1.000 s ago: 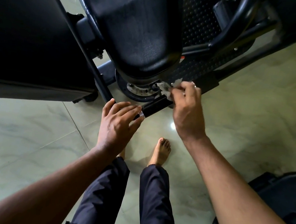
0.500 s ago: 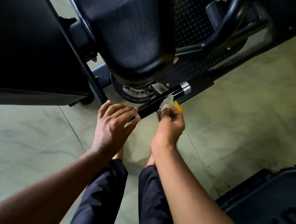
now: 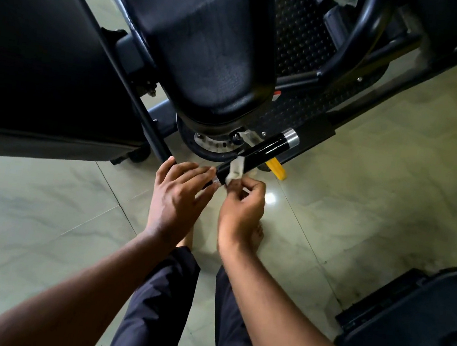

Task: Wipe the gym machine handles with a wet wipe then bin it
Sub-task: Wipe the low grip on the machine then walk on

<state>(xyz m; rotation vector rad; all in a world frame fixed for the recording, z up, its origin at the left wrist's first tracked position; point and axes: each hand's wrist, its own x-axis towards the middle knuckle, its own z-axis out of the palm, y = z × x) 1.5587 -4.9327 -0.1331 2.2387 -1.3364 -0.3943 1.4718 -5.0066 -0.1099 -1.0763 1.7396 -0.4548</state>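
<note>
A glossy black machine handle with a silver end cap runs diagonally under the black padded seat. A white wet wipe is wrapped over the handle near its lower end. My right hand pinches the wipe against the handle from below. My left hand lies over the handle's lower end with fingers nearly straight, covering that end. A bin is not in view.
A large black pad fills the left. The black machine frame and perforated plate sit behind the seat. A yellow part shows below the handle. Another black machine part stands at lower right. Pale tiled floor lies around my feet.
My right hand has slid the wipe down the handle from the silver end cap toward my left hand. My left hand has stayed on the lower end.
</note>
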